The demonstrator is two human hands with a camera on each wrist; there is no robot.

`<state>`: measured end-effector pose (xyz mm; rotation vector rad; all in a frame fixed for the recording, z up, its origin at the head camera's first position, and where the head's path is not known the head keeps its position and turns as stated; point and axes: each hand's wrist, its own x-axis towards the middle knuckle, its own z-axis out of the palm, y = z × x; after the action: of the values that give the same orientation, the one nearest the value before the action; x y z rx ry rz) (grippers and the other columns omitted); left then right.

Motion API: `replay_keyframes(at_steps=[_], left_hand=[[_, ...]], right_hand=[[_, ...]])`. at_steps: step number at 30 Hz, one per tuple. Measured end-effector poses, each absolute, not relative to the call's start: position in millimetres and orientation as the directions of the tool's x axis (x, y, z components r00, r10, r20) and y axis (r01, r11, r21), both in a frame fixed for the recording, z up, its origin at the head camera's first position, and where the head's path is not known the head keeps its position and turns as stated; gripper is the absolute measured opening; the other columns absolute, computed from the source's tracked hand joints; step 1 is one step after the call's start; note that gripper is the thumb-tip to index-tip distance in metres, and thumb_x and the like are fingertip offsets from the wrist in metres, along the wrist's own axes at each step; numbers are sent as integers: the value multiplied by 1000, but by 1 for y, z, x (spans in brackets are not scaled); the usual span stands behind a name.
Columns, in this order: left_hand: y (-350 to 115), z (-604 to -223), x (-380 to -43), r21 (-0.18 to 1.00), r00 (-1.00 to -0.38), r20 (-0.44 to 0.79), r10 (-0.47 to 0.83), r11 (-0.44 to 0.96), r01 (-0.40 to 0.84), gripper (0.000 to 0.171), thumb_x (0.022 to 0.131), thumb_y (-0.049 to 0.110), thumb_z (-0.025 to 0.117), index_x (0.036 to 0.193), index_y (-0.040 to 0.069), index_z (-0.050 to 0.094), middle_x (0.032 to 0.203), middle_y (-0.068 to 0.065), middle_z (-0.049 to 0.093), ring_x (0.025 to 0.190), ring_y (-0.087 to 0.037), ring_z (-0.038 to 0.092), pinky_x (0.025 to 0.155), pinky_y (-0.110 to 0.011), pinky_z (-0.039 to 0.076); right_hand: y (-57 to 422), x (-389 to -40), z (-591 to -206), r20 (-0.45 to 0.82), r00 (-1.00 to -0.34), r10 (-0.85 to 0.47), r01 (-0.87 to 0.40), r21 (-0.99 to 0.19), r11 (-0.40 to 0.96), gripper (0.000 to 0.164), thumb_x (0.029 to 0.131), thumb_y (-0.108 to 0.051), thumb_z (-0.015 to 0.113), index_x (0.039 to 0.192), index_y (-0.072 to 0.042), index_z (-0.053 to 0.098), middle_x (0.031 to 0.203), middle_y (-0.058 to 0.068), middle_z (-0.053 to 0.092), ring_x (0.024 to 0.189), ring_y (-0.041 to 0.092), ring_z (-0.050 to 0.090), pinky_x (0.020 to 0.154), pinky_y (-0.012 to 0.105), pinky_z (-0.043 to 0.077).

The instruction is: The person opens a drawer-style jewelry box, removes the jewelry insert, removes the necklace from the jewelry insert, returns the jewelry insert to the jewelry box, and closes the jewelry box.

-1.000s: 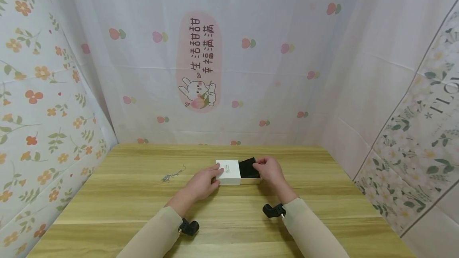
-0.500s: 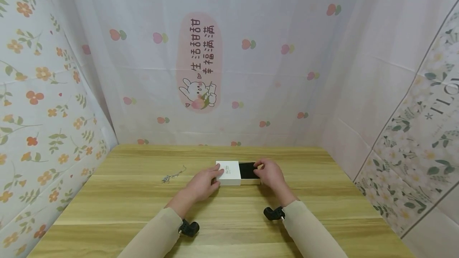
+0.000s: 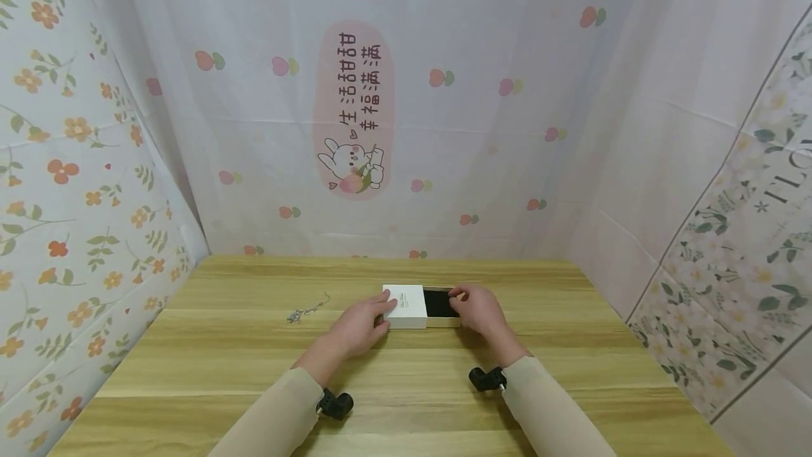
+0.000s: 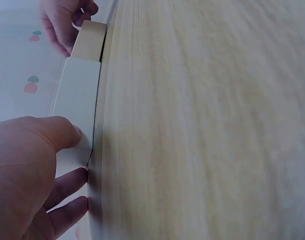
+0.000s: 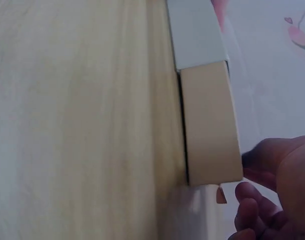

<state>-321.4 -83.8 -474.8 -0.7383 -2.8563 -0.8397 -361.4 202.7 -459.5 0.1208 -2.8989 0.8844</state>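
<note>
A slide-out gift box lies on the table, its white sleeve (image 3: 406,306) on the left and its drawer (image 3: 443,323) pulled partly out to the right. A black pad (image 3: 437,303) lies inside the drawer. My left hand (image 3: 357,325) grips the sleeve's left end, with the thumb (image 4: 67,134) on the front side and fingertips on top. At the drawer's right end, my right hand (image 3: 480,310) pinches the pad's edge. In the right wrist view its other fingers (image 5: 250,212) curl beyond the drawer end, beside a small brown tab (image 5: 221,195).
A thin silver chain (image 3: 309,310) with a cluster of small pieces lies on the wooden table (image 3: 406,400), left of the box. Patterned cloth curtains (image 3: 495,161) hang behind the table and along both sides.
The black pad has come down from a raised, tilted position into the drawer, with my right hand still at its right edge. My left hand and the sleeve have stayed in place.
</note>
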Motion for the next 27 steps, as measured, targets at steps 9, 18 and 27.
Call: replay_keyframes(at_steps=[9,18,27], left_hand=[[-84,-476,-322,487,-878,215,428,732,476,49,108,14,70,156,7,62,171,-16,49,155,-41,52,126,-54,46],[-84,-476,-320,486,-877,215,429,732,478,49,108,13,70,156,6,62,171,-18,48,154,-41,52,125,-54,47],[-84,-476,-320,485,-872,227,434,726,488,49,107,10,71,155,5,62,170,-19,49,153,-42,54,123,-54,49]], right_hand=[[219,-362,-454,180,-983,-36,-138,-591,795,27,108,-16,61,122,0,78,115,16,80,109,35,74,100,56,60],[225,-361,-459,72,-986,-149,-163,-579,799,19,103,-9,67,112,-2,81,93,6,77,80,18,64,75,35,55],[223,-364,-463,89,-986,-142,-168,-527,833,15,104,-9,70,108,-4,83,101,8,81,94,23,69,90,44,60]])
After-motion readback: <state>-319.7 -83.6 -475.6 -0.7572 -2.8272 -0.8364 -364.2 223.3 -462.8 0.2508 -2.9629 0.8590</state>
